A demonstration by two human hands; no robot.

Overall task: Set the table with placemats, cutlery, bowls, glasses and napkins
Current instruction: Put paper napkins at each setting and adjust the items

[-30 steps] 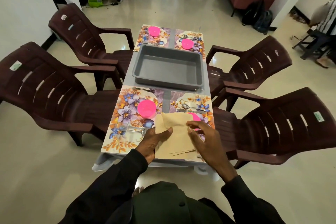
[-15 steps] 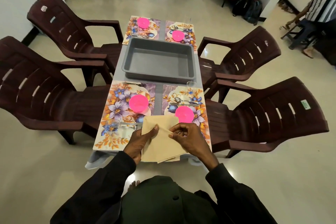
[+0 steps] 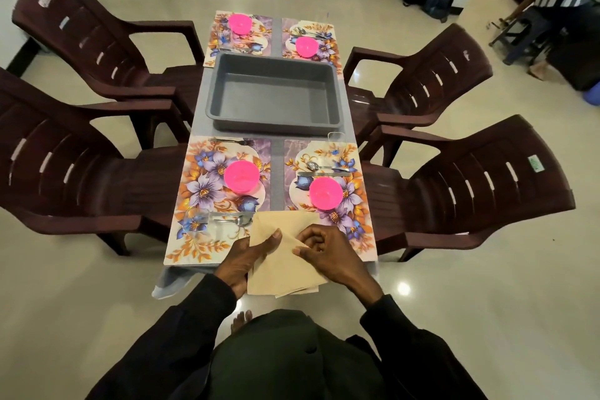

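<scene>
4 placemats [image 3: 201,178] laid on the surface [image 3: 277,172], each bearing a pink bowl [image 3: 242,176]. Cutlery [image 3: 324,169] and a glass [image 3: 335,143] confirmed at the 2 near settings; far settings too small to verify fully. Tray [image 3: 276,60] empty. Napkins [image 3: 279,266] not yet laid: held over the near edge, left hand [image 3: 242,260] gripping the stack, right hand [image 3: 328,253] pinching the top sheet. Judged outstanding: 4 napkins.

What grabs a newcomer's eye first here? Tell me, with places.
Four hot-pink bowls jump out, one on each floral placemat at the corners of the table. A big empty grey tray fills the table's middle. At the near edge, the left hand holds a stack of beige napkins while the right hand pinches one napkin's edge.
</scene>
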